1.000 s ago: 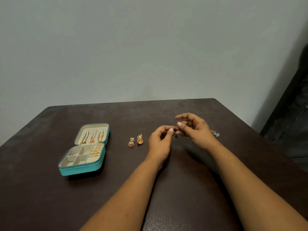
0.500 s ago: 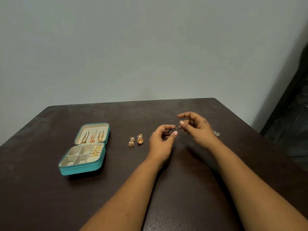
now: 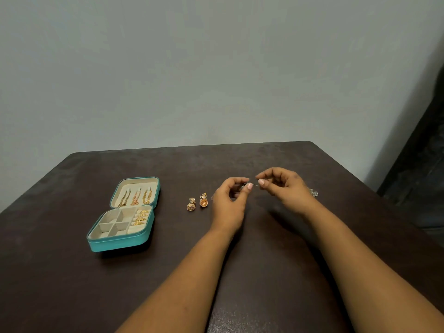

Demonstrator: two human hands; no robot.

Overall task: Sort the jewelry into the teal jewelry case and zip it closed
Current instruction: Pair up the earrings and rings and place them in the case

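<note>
The teal jewelry case [image 3: 115, 244] lies open on the left of the dark table [image 3: 264, 272]. Three gold dangling earrings [image 3: 135, 197] hang in its lid and several gold rings [image 3: 141, 217] sit in its right slots. Two gold bell-shaped earrings [image 3: 197, 203] lie on the table between the case and my hands. My left hand [image 3: 228, 205] pinches a small dark earring [image 3: 242, 187] by its body. My right hand [image 3: 283, 186] pinches the tip of its thin pin. A silver jewelry piece [image 3: 313, 193] shows behind my right wrist, partly hidden.
A pale wall rises behind the table's far edge. Something dark stands at the far right [image 3: 422, 164], beyond the table's right edge.
My hands have drawn slightly apart, and the earring's thin pin now shows between my fingertips. The case and the loose earrings have not moved.
</note>
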